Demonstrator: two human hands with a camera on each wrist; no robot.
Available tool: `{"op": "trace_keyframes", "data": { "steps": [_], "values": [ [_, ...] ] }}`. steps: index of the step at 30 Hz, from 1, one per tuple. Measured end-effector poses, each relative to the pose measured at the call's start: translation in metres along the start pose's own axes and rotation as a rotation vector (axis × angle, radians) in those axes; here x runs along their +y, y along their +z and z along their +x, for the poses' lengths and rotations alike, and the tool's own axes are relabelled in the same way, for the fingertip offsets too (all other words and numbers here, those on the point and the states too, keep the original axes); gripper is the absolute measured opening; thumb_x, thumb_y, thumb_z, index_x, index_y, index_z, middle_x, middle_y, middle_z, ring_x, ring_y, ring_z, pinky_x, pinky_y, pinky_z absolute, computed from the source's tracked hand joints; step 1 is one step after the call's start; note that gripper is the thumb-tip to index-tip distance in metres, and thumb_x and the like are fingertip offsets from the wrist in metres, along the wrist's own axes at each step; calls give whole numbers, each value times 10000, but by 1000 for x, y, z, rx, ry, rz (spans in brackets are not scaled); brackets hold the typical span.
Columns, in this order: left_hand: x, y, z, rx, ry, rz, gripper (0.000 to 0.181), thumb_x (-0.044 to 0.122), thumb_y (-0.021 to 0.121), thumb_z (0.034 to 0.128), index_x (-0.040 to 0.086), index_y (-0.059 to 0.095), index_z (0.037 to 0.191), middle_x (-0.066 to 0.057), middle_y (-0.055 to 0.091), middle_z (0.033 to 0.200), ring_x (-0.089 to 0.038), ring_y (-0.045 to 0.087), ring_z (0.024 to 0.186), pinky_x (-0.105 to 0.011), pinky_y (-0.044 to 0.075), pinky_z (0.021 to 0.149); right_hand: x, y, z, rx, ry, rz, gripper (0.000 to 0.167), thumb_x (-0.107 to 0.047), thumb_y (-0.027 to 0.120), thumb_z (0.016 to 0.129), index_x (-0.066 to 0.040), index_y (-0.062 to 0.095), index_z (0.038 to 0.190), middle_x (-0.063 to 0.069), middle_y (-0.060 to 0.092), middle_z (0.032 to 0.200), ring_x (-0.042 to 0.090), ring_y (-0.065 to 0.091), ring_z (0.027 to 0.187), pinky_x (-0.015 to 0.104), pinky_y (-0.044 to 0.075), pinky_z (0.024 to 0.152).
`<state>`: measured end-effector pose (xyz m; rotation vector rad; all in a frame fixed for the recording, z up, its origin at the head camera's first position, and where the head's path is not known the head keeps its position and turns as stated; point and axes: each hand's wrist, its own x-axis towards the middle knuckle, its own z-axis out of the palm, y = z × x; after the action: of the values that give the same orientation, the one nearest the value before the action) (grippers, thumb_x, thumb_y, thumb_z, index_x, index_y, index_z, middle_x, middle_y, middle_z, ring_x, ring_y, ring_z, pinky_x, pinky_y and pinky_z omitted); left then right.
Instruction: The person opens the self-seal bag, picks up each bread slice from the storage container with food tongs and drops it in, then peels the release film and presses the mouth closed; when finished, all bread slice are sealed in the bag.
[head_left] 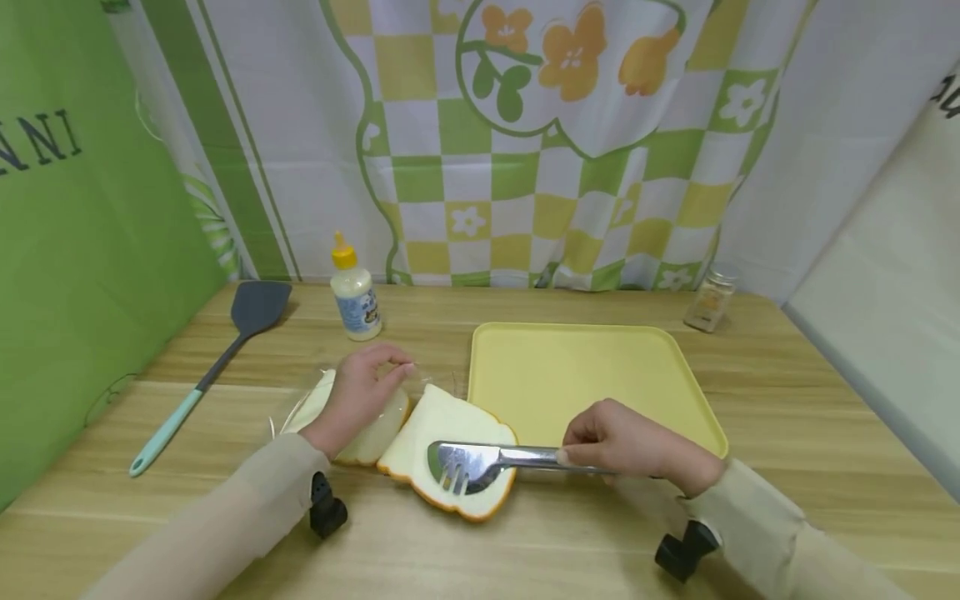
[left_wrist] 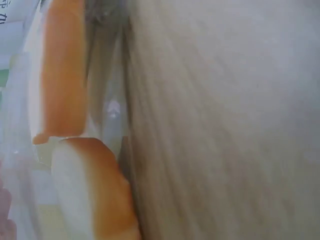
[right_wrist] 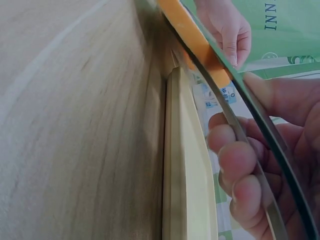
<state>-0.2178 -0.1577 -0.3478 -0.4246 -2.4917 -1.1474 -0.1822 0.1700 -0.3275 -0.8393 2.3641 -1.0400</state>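
Note:
In the head view, my right hand (head_left: 626,442) grips metal tongs (head_left: 528,457), whose jaws stand above and below a white bread slice (head_left: 450,417) with a brown crust. The right wrist view shows the slice's orange edge (right_wrist: 197,42) between the arms of the tongs (right_wrist: 260,115), with fingers and thumb around them. My left hand (head_left: 362,392) pinches the clear film of a plastic bag with thumb and forefinger. Other bread (head_left: 378,429) lies under that hand, in the bag. Two crusted pieces, upper (left_wrist: 64,70) and lower (left_wrist: 100,190), show in the left wrist view.
A yellow tray (head_left: 577,375) lies right of the slice, its left edge close to the bread. Behind the bag stands a bottle (head_left: 358,304) with a yellow cap. A spatula (head_left: 225,358) lies far left, and a small glass jar (head_left: 711,300) stands at the back right.

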Motion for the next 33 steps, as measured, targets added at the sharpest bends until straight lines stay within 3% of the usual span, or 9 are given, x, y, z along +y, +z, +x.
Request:
{"op": "trace_keyframes", "data": {
  "steps": [6,12,18,22,28,33],
  "values": [
    [2,1,1,-19,-36,-55,38,57,688,816,32,700,842,-95,669,938,-266,598,981,-427,480,873,-3,0,6,-12,-29,-20,213,-216,615,894,-94,660,726,-88,448,513,25,429,401,197,390,397],
    [3,-1,2,-103,-53,-102,53,63,684,818,25,703,851,-102,665,955,-272,592,980,-452,465,893,-4,-2,17,-35,-44,-34,208,-229,618,889,-114,670,724,-82,499,552,41,439,429,205,400,427],
    [2,-6,3,-242,16,-140,76,81,662,840,24,705,863,-90,668,941,-252,598,937,-440,479,847,3,-2,30,-85,32,121,245,-221,590,908,-45,672,759,-4,528,541,80,435,397,231,413,409],
    [0,-8,2,-283,44,-130,78,85,649,854,32,706,867,-72,671,925,-225,600,918,-380,479,826,4,2,32,-93,81,203,292,-231,592,905,18,655,767,19,525,530,76,430,388,217,393,402],
    [-4,-8,1,-296,33,-101,98,102,631,874,39,705,891,-77,675,955,-234,606,943,-376,482,833,2,2,26,-129,165,300,365,-279,559,922,60,634,810,48,566,581,80,487,413,215,417,414],
    [-11,-11,-5,-269,23,-93,135,116,620,885,29,697,953,-104,667,1018,-278,596,998,-450,466,884,3,-1,18,-219,193,459,339,-234,501,942,81,616,891,60,594,643,63,535,451,194,438,427]
  ]
}}
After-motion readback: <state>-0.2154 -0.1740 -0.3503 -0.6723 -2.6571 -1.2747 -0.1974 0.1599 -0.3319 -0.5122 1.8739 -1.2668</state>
